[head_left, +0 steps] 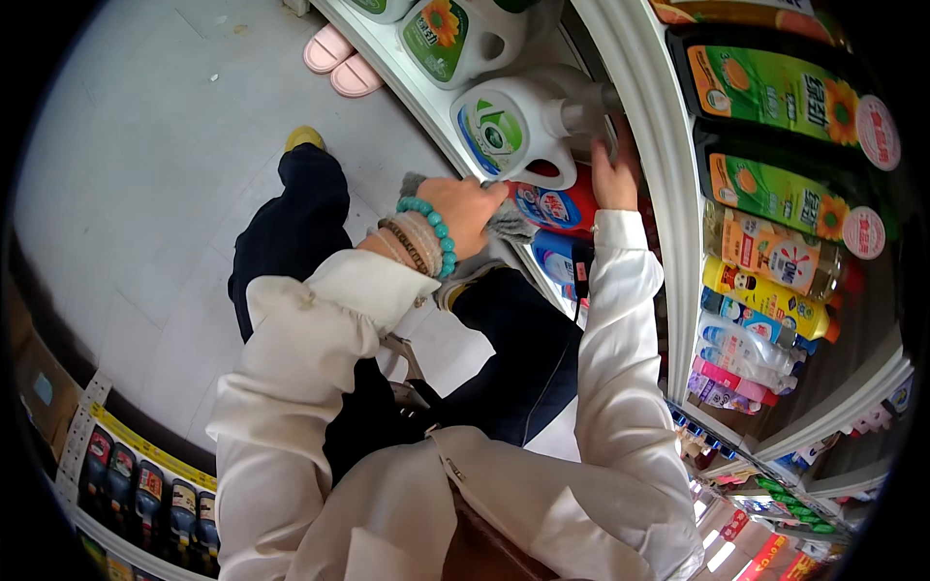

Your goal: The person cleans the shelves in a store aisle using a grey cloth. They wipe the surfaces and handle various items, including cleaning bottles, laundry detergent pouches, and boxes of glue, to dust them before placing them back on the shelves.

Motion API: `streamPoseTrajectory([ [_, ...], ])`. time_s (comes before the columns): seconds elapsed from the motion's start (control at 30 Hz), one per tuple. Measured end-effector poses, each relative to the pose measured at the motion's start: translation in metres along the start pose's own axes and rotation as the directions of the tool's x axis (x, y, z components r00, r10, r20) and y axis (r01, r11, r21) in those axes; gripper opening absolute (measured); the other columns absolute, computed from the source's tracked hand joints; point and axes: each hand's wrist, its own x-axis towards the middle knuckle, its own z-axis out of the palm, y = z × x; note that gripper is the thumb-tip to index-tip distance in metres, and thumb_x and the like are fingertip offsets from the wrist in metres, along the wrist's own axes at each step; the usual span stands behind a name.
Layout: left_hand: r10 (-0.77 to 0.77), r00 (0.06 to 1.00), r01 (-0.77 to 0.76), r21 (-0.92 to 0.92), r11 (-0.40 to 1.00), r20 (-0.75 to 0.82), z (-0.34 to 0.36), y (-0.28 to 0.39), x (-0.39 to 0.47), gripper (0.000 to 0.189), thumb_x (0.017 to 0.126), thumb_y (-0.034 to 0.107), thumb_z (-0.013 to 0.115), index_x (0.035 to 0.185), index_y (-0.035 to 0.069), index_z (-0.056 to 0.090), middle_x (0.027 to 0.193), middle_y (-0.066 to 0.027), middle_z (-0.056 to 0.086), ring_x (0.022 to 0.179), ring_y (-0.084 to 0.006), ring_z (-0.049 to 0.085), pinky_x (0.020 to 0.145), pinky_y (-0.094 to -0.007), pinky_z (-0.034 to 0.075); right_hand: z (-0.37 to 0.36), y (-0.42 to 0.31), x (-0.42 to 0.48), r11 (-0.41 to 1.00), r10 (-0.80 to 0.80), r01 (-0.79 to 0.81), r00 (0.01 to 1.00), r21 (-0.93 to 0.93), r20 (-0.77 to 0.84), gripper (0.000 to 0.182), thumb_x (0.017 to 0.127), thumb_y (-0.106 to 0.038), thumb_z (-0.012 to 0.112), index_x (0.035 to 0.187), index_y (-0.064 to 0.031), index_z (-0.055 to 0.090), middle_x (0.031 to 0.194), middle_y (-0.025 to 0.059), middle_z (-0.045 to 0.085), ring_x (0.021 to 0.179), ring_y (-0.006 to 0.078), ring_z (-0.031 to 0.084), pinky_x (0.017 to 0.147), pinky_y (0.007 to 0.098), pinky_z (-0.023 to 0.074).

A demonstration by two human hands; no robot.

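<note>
My left hand (pixel 458 214), with turquoise beads and other bracelets at the wrist, is closed on a grey cloth (pixel 511 224) at the shelf's front edge. My right hand (pixel 616 174) reaches deep onto the lower shelf, beside the neck of a white detergent jug (pixel 501 131) with a green and blue label; its fingertips are partly hidden, and whether it grips anything is unclear. Below the jug lie in view a red detergent bottle (pixel 556 207) and a blue one (pixel 554 254). Another white jug (pixel 443 40) with an orange flower label stands further along.
An upper shelf (pixel 643 109) at the right holds dish soap bottles (pixel 781 87) and several cleaner bottles. Pink slippers (pixel 354 74) lie on the floor beside the shelf. Dark sauce bottles (pixel 149 490) fill a shelf at the lower left. A thin cable (pixel 548 392) hangs over my leg.
</note>
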Motion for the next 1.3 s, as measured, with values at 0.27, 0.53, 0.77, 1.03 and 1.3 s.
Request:
streamPoseTrajectory([
  [0.27,0.048,0.988,-0.04,0.058,0.998,-0.144,0.013,-0.007,0.006,0.029,0.065,0.01,0.061,0.094,0.007,0.058,0.079,-0.0151,0.061,0.07,-0.0304,0.064,0.056,-0.0385,0.05,0.015,0.043,0.058,0.981,0.125,-0.138,0.987,-0.138,-0.099,0.048,0.084,-0.03,0.06,0.121,-0.0023,0.051,0.123,0.0157,0.051,0.11,0.0323,0.05,0.093,0.0339,0.0388],
  [0.53,0.117,0.961,-0.107,0.055,0.993,-0.251,0.032,-0.018,0.01,0.03,0.065,0.011,0.063,0.094,0.009,0.058,0.076,-0.0122,0.059,0.067,-0.028,0.064,0.054,-0.0364,0.05,0.038,0.051,0.08,0.988,0.094,-0.105,0.991,-0.116,-0.092,0.048,0.083,-0.029,0.062,0.121,-0.0016,0.05,0.12,0.0142,0.052,0.107,0.0291,0.051,0.091,0.0329,0.0399],
  [0.77,0.097,0.972,-0.093,0.025,0.995,-0.214,0.042,-0.019,0.01,0.03,0.068,0.012,0.061,0.098,0.009,0.057,0.076,-0.0128,0.059,0.067,-0.028,0.063,0.055,-0.0367,0.05,0.047,0.054,0.088,0.992,0.086,-0.093,0.993,-0.084,-0.081,0.049,0.082,-0.028,0.063,0.121,-0.001,0.05,0.117,0.0129,0.053,0.105,0.0264,0.052,0.089,0.0321,0.0408],
  [1.03,0.09,0.967,-0.086,0.027,0.996,-0.24,0.043,-0.017,0.016,0.028,0.07,0.012,0.059,0.097,0.009,0.058,0.076,-0.0139,0.059,0.067,-0.0288,0.063,0.054,-0.037,0.049,0.051,0.051,0.093,0.995,0.081,-0.085,0.994,-0.051,-0.078,0.05,0.081,-0.027,0.065,0.12,-0.0003,0.049,0.114,0.0115,0.054,0.103,0.0232,0.052,0.086,0.0311,0.0419],
  [1.3,0.098,0.959,-0.101,0.005,0.995,-0.266,0.043,-0.017,0.019,0.027,0.067,0.01,0.061,0.094,0.008,0.058,0.076,-0.0137,0.059,0.069,-0.0295,0.063,0.056,-0.0375,0.05,0.034,0.05,0.058,0.933,0.233,-0.213,0.972,0.291,-0.034,0.051,0.08,-0.026,0.066,0.12,0.0003,0.048,0.11,0.01,0.055,0.101,0.02,0.053,0.084,0.0301,0.043],
])
